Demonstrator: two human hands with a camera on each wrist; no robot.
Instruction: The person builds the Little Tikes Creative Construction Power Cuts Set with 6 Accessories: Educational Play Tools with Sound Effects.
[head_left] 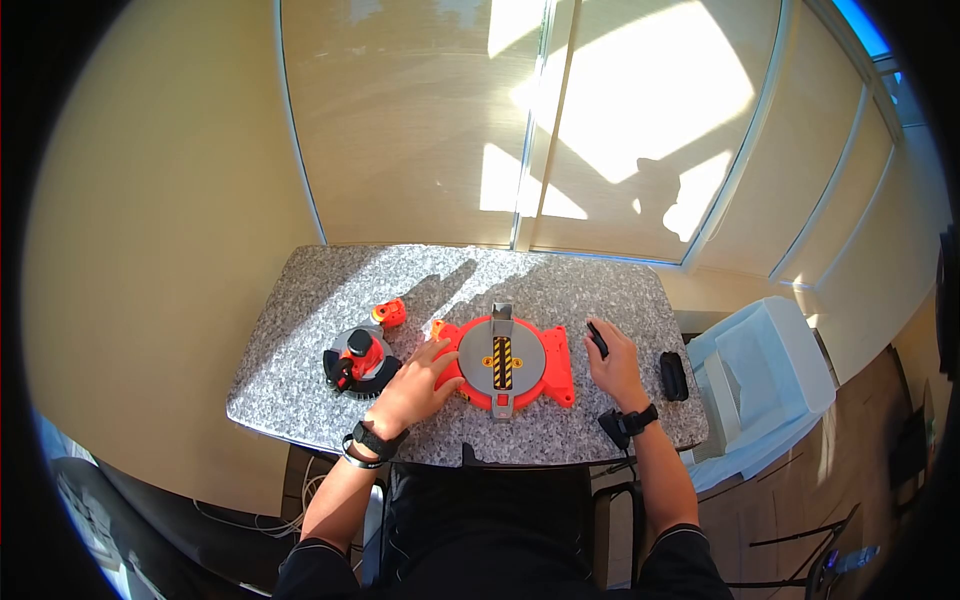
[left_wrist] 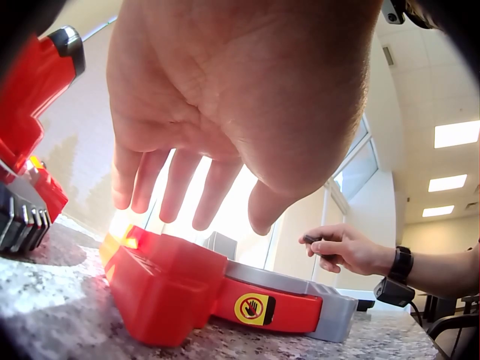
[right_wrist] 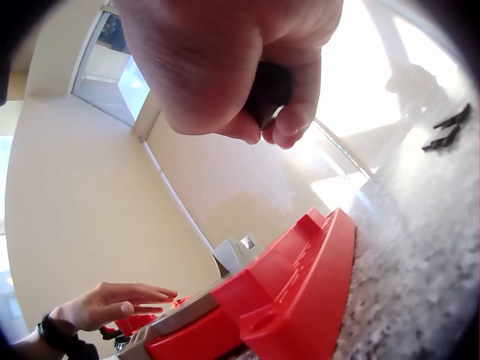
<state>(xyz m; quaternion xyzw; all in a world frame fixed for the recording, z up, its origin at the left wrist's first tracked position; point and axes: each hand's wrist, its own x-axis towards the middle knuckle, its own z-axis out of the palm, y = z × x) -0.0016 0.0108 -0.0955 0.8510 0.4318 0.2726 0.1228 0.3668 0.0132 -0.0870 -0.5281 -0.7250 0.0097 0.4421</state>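
A red toy base [head_left: 556, 365] with a grey round disc and a yellow-and-black striped strip lies flat on the table. Over its left end is my left hand [head_left: 412, 388], fingers straight and spread; the left wrist view puts the palm [left_wrist: 240, 90] just above the red plastic. To the right of the base, my right hand [head_left: 617, 368] grips a small black object [right_wrist: 268, 94] in curled fingers, which hide most of it; what it is I cannot tell. A red and black toy piece [head_left: 362, 352] on a round grey base stands left of my left hand.
A small orange piece [head_left: 389, 313] lies behind the red and black toy. Near the table's right edge sits a black case [head_left: 674, 377]. The speckled table [head_left: 600, 290] ends close to the wall panels. A bin with a light blue liner [head_left: 765, 390] stands at right.
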